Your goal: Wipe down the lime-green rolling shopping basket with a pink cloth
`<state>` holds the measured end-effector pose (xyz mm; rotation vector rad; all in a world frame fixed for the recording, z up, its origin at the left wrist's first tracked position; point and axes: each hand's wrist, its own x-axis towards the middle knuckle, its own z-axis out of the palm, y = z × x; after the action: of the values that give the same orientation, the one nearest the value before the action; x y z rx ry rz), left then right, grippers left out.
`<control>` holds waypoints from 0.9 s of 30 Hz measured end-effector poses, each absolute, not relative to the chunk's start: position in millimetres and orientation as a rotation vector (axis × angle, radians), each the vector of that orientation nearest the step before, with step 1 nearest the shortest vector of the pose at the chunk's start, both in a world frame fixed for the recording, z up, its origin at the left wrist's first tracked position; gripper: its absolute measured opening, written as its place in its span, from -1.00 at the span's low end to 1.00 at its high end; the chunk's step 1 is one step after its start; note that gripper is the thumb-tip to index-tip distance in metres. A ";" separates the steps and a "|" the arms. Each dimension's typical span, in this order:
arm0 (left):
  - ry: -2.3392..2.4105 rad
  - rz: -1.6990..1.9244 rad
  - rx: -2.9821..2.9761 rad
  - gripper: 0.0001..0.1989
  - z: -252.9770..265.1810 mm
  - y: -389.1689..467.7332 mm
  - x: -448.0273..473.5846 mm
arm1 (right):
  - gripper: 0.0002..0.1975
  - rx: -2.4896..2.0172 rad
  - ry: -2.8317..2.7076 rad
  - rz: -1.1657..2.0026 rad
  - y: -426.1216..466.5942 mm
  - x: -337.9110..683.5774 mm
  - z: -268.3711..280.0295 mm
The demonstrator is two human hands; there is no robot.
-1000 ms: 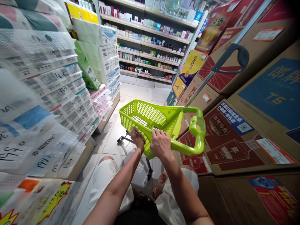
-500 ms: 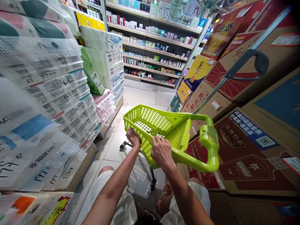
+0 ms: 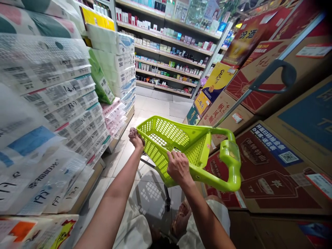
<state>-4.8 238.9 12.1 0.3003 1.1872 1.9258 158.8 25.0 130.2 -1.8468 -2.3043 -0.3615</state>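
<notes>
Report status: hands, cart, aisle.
Left hand and right hand gripping green cart rim. Cart empty. Cartons tight on right, floor ahead open.

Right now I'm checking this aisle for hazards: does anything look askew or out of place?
Yes: the green shopping basket is tipped toward the cardboard cartons. The left hand and right hand grip its rim. Nothing looks spilled or damaged.

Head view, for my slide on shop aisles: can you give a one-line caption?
Both hands, left hand and right hand, grip the rim of a green basket cart between stacked tissue packs and cartons.
</notes>
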 end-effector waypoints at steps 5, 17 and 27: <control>1.420 1.840 0.686 -0.73 -20.8 161.9 42.4 | -0.46 -1.764 -2.316 -0.374 23.1 159.8 125.1; 0.965 1.568 1.982 -0.73 48.1 33.2 86.8 | -0.63 -1.949 -1.780 -0.652 -83.7 236.6 176.9; 0.255 0.571 2.540 -0.56 148.9 68.8 128.3 | -0.40 -1.859 -1.146 -0.277 -108.5 297.3 152.1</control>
<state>128.3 68.8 148.9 2.5395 0.2548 0.5710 297.3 -108.5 152.1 -1.8592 -1.1461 -0.2768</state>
